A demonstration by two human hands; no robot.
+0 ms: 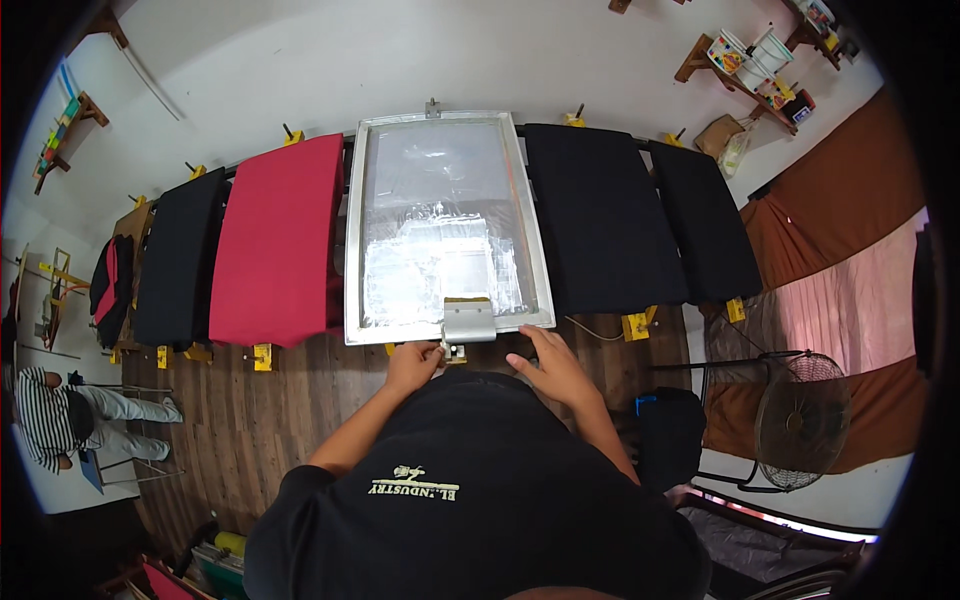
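Observation:
A silkscreen frame (352, 240) with pale metal sides lies in front of me, its mesh streaked with white in the lower half. Over its near edge leans a grey metal squeegee-like piece (468, 322) with a yellowish strip along its top. Just below that sits a small metal bracket (455, 352). The fingers of my left hand (412, 368) are closed at the bracket's left side; their tips are partly hidden. My right hand (556, 368) has its fingers apart, with fingertips touching the frame's near right corner and the thumb stretched toward the bracket.
Red fabric (277, 240) and black fabric (600, 220) cover the boards on either side, with yellow clamps (262, 357) beneath. A floor fan (803, 420) stands at right. A person in a striped top (50, 420) is at far left. Shelves (750, 75) hold containers.

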